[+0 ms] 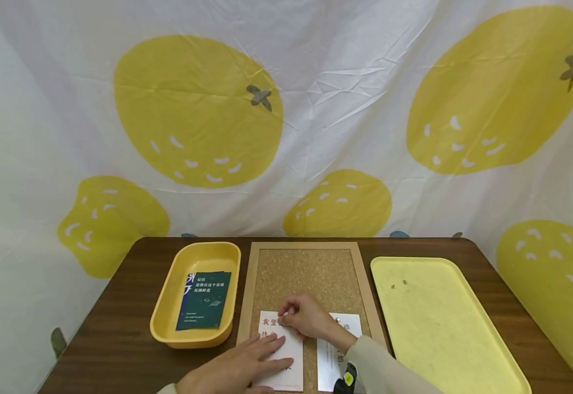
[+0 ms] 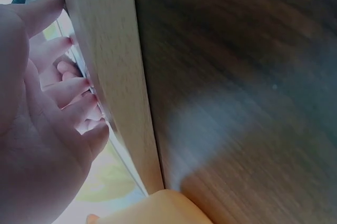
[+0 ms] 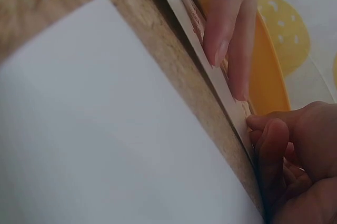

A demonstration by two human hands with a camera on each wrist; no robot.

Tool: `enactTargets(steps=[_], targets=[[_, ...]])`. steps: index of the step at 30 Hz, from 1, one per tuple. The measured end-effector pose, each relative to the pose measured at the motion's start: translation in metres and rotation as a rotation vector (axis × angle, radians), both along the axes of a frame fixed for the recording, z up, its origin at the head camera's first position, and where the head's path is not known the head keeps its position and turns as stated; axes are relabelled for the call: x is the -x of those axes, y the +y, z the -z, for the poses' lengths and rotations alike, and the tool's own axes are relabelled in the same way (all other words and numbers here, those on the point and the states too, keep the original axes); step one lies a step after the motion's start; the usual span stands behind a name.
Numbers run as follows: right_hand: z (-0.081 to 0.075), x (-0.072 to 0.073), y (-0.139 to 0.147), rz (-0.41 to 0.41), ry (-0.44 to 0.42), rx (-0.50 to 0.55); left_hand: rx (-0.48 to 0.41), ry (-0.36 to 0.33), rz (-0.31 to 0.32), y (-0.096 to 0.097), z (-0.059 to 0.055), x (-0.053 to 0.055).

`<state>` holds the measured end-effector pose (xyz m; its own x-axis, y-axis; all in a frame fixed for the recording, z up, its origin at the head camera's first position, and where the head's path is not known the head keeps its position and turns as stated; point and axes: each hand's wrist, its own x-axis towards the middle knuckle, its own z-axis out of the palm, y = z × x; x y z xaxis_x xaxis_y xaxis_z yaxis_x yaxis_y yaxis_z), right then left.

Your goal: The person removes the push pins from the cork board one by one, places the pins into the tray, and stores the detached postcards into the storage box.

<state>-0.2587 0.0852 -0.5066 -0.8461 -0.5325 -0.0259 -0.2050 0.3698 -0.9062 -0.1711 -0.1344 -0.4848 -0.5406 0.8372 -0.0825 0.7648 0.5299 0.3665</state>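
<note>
Two pale sleeves (image 1: 394,372) come in near six o'clock, the right one ending above a black strap (image 1: 346,380). I see the left hand (image 1: 249,362) palm down, fingers spread flat on a white card (image 1: 293,347) with red lettering, which lies low on the cork board (image 1: 306,279). The right hand (image 1: 308,318) bends over the card's twelve o'clock end, fingers curled in and thumb meeting them; whether they pinch anything, I cannot tell.

I count two cards on the board, the second card (image 1: 330,358) at three o'clock from the first, with dark lettering. Grainy cork fills a flat frame (image 1: 254,273) of light wood. At ten o'clock from the first card sits one deep, round-cornered yellow tub (image 1: 207,256) showing two overlapping booklets (image 1: 207,301), green over blue. Farther out at three o'clock is one shallow yellow tray (image 1: 439,323), on dark wood-grained table (image 1: 104,328).
</note>
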Motion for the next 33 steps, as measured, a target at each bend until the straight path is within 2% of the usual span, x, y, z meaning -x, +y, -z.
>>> enactTargets(steps=[2, 10, 21, 26, 33], targets=[[0.0, 0.0, 0.0, -0.002, 0.003, 0.002, 0.015, -0.033, -0.007, 0.0, 0.0, 0.001], [0.002, 0.0, 0.0, -0.002, 0.022, -0.01, 0.045, -0.023, 0.01, 0.001, 0.004, 0.001], [0.002, 0.0, -0.001, 0.004, 0.028, -0.007, 0.069, -0.117, 0.004, 0.0, 0.011, 0.008], [0.002, 0.0, -0.001, 0.004, 0.031, -0.01, 0.064, -0.122, 0.0, -0.001, 0.012, 0.007], [0.001, 0.001, -0.002, 0.009, 0.053, -0.055, 0.043, -0.044, 0.031, -0.001, 0.013, 0.006]])
